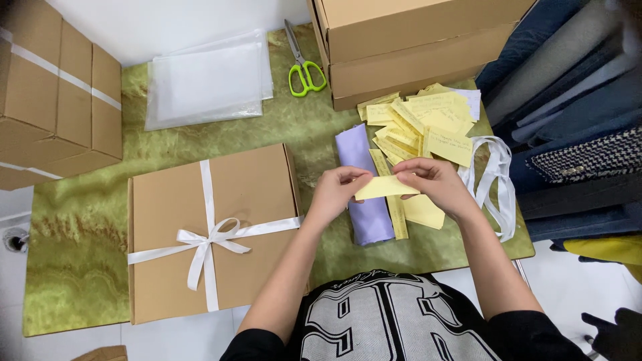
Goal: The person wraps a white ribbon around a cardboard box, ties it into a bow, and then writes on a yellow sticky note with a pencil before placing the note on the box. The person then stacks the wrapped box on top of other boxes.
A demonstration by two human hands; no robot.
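Two hands over a low table draped in a mottled green cloth (pixel 80 227), pale floor showing at its edges. Cardboard all around: a taped brown carton (pixel 57 100) sits at the far left, two flat cartons stacked (pixel 414 47) at the top, and right in front of me a flat brown box (pixel 170 214) tied crosswise with white ribbon, the bow (pixel 214 237) sitting low on the lid. Beyond it lies a stack of clear plastic bags (pixel 207 83), and green-handled scissors (pixel 304 63) rest beside the stacked cartons. To the right, folded fabrics in navy, grey and tweed (pixel 575 113) are piled up. A heap of yellow paper slips (pixel 428 124) with handwriting spreads below the cartons, a loose white ribbon (pixel 498 184) curls next to it, and a folded lilac cloth (pixel 364 190) lies just right of the tied box. Now the hands: my left hand (pixel 334 194) pinches the left end of one yellow slip (pixel 384 187), fingers closed narrow on it, and my right hand (pixel 435 184) grips the other end the same way, thumb and fingertips tight on the paper. The slip hangs between them, just above the lilac cloth, near the heap.
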